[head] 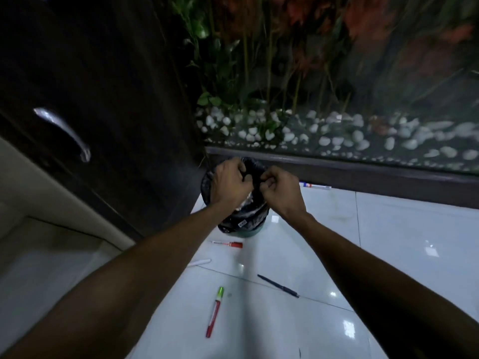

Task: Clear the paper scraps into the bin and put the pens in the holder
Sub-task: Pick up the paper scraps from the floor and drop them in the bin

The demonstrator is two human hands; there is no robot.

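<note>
Over the bin (pixel 234 203), which stands on the white floor tiles (pixel 388 255) beside a dark cabinet (pixel 103 99), I hold both hands. My left hand (pixel 230 181) and my right hand (pixel 278 189) have their fingers curled; whether they pinch the black liner (pixel 255 217) or something else I cannot tell. Pale paper scraps (pixel 247 199) show inside the bin between my wrists. Pens lie on the tiles: a red-capped pen (pixel 228 244) just beside the bin, a white pen (pixel 199 263), a red marker with a green cap (pixel 215 312), a dark pen (pixel 278 286), and another marker (pixel 315 186) by the wall behind my right hand.
</note>
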